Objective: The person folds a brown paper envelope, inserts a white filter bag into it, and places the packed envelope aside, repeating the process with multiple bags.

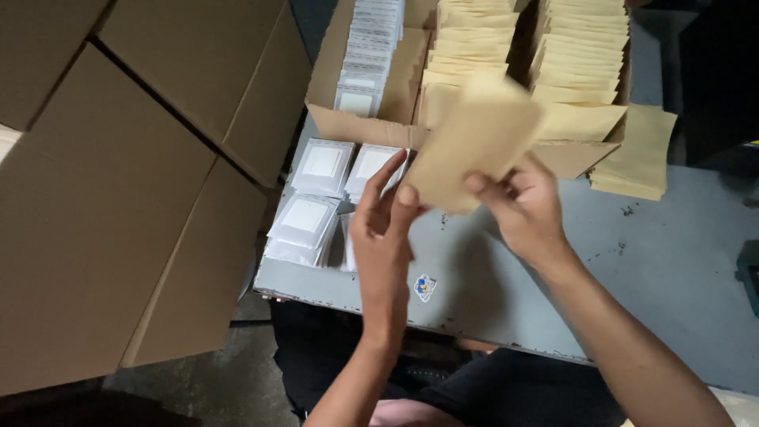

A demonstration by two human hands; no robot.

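Note:
Both my hands hold one tan paper envelope (pixel 473 142) above the grey table (pixel 672 253). My left hand (pixel 383 229) pinches its lower left corner with thumb and fingers. Gripping the envelope's lower right edge is my right hand (pixel 526 207). The envelope is tilted and slightly blurred. Just behind it stands an open cardboard box (pixel 360 125) with rows of tan envelopes (pixel 581 55) and a row of white sachets (pixel 368 55).
Small stacks of white sachets (pixel 316 198) lie on the table to the left of my hands. A loose pile of tan envelopes (pixel 639 154) rests right of the box. Large closed cardboard cartons (pixel 118 182) stand at the left. A small sticker (pixel 424 287) sits near the table's front edge.

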